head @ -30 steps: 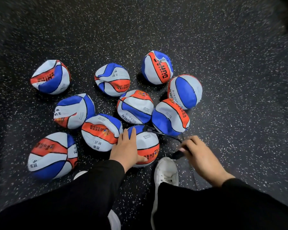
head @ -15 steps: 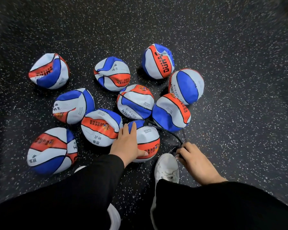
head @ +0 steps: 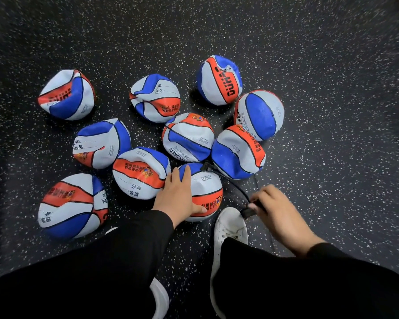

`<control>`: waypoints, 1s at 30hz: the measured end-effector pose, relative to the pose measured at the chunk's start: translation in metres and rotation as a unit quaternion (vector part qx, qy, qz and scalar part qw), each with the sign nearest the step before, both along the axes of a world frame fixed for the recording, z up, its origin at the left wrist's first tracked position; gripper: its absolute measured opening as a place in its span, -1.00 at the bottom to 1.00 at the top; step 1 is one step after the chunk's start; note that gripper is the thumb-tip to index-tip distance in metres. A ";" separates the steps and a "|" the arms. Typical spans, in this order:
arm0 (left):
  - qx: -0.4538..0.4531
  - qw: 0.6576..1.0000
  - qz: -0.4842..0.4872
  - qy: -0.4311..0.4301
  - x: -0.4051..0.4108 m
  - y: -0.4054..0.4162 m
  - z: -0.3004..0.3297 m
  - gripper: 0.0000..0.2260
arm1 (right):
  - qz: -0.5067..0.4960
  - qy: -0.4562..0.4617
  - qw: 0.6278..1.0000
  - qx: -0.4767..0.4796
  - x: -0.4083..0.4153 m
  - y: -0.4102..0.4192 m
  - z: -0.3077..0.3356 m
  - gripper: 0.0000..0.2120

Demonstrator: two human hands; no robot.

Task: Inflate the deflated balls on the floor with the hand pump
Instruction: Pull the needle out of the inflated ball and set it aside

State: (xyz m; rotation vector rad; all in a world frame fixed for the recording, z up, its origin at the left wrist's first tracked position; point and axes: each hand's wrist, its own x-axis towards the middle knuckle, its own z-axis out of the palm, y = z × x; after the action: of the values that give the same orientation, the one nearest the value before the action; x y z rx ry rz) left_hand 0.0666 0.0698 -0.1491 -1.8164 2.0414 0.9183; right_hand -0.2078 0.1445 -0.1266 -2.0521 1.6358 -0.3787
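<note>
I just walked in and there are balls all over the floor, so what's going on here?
A person is pumping up a pile of limp red, white and blue balls. The left hand rests on the nearest ball, steadying it, while the right hand grips the black pump handle. A thin hose runs from the pump to that ball's top. The other balls around it look crumpled.

There is only one view, from the camera on my head. It looks steeply down and forward at the speckled floor [head: 309, 65] just ahead of me, close enough that my black sleeves [head: 101, 261] and white shoe [head: 230, 226] fill the lower edge; wide-angle bending curves the margins.
</note>
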 end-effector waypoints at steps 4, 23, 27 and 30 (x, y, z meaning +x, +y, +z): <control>-0.004 1.000 0.004 -0.001 -0.002 -0.001 -0.002 0.25 | -0.010 -0.010 0.997 -0.080 -0.006 -0.023 0.052 -0.79; -0.010 1.000 0.008 0.001 0.000 -0.006 0.004 0.25 | -0.048 0.050 0.993 0.097 0.017 -0.001 -0.009 -0.76; 0.000 1.000 0.002 0.019 0.003 -0.002 0.005 0.26 | -0.101 0.014 0.993 -0.050 0.000 -0.017 0.044 -0.83; 0.028 0.995 0.061 0.074 -0.001 -0.005 0.006 0.20 | -0.101 0.015 0.992 -0.076 -0.002 -0.024 0.053 -0.85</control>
State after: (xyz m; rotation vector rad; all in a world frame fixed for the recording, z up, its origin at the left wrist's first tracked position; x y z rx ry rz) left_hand 0.0658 0.0649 -0.1427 -1.9147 1.9837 1.1632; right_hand -0.2096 0.1201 -0.0740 -2.0112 1.8927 -0.5610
